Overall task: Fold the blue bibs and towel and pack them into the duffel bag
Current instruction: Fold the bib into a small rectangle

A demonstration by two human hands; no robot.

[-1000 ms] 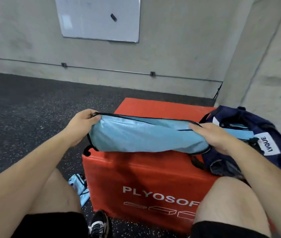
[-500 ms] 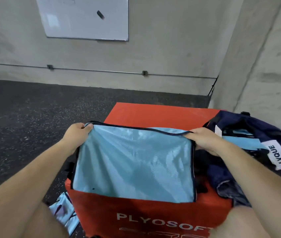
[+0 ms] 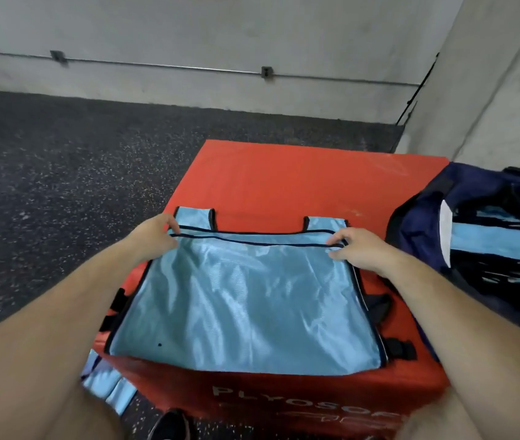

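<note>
On the near half of the red padded box, a shiny light-blue mesh bib with dark piping lies folded flat, its fold at the box's near edge and its two straps pointing toward the bare far half. The left hand and right hand each pinch a far corner of the upper layer. At the box's right edge sits the navy duffel bag, mouth open, with blue cloth inside; speckled rubber floor spreads wide on the left.
</note>
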